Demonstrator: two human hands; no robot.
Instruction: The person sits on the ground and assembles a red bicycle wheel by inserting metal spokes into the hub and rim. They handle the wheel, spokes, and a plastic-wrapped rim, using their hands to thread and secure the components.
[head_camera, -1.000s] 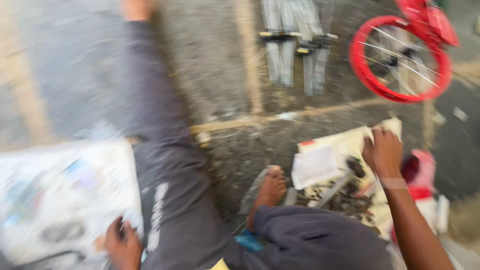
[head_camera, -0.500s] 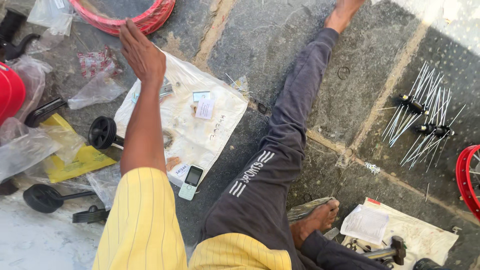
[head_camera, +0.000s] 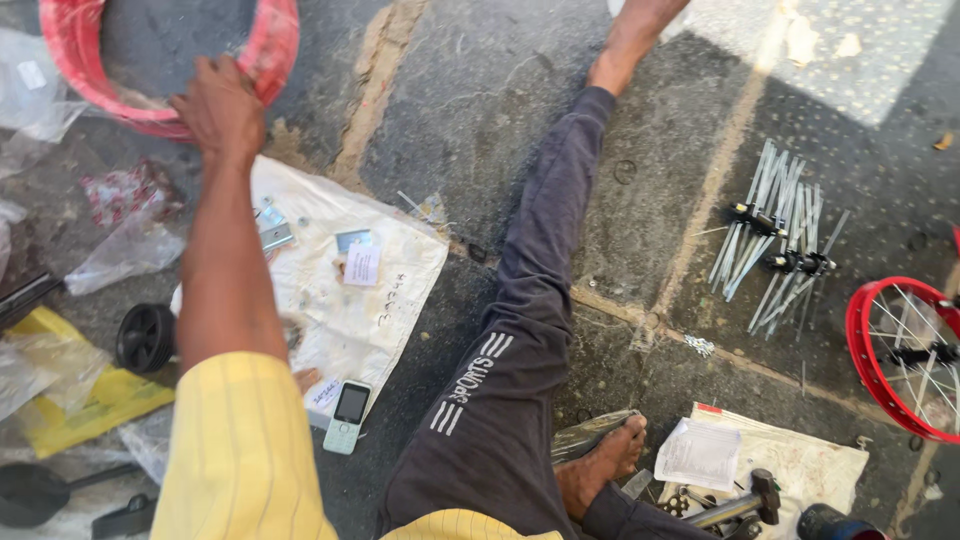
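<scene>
My left hand (head_camera: 225, 105) grips the red rim (head_camera: 160, 60) lying just beyond the white sheet (head_camera: 350, 290), my right hand is out of view, and with loose spokes (head_camera: 775, 235) well right of that sheet, lacing looks unstarted.

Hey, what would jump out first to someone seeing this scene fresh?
The left hand gripping a red wheel rim at the top left draws the eye. Silver spokes lie bundled on the stone floor at right, beside a red spoked wheel at the right edge.
</scene>
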